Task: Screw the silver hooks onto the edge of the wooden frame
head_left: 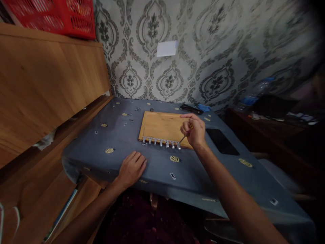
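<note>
My right hand (195, 131) is closed round a thin screwdriver (182, 138) with a yellow handle, mostly hidden by the fingers; the index finger sticks out over it. The tool's tip meets the rightmost of several small silver metal clips (167, 144), set in a row along the near edge of a flat wooden board (161, 125). My left hand (132, 167) rests palm down near the table's front edge, left of the board and apart from it. Its fingers are loosely bent on the cloth, with nothing visible in them.
A black phone (221, 141) lies right of the board. Behind are a dark case (191, 108), a blue cloth (204, 107) and small metal pieces (131, 120). A wooden cabinet (50, 78) borders the left. A plastic bottle (256, 93) stands at right.
</note>
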`<state>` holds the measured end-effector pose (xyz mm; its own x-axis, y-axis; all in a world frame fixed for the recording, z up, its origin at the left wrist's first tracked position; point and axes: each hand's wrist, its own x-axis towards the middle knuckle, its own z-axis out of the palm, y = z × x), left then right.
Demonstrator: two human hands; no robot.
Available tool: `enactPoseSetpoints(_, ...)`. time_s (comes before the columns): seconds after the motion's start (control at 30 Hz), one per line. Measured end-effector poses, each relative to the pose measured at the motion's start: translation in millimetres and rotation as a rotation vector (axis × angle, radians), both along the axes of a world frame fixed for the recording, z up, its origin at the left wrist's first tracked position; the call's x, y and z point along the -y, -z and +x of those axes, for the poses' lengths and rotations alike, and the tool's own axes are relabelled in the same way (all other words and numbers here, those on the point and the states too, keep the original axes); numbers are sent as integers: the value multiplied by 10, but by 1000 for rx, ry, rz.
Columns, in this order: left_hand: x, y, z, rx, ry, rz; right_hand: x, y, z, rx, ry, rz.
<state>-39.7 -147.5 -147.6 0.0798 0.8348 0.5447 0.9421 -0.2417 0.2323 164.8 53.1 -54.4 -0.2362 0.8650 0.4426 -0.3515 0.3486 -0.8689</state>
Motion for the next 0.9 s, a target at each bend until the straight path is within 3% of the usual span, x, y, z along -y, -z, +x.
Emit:
enactPoseSetpoints(0.23, -33, -115, -44, 323, 91, -116, -27, 6, 43, -29, 1, -32)
enactPoseSetpoints(0.37, -268, -268, -312, 553, 96, -190, -12, 9, 74, -46, 3, -53)
enactPoseSetpoints(0.47, -638, -381, -686, 653, 34, -220, 18, 21, 92, -62, 7, -67)
enactPoseSetpoints(0.67, -1647, -474, -1474, 687, -196, -268, 34, 36, 115, -66, -2, -105)
enactPoseSetpoints(0.8, -2185, -417, -1704, 573, -313, -252, 12, 21, 117, -55, 6, -122)
enactPoseSetpoints(0.9, -2417, -332, -1736, 466, -349, -248, 30, 13, 120, -49, 16, -124)
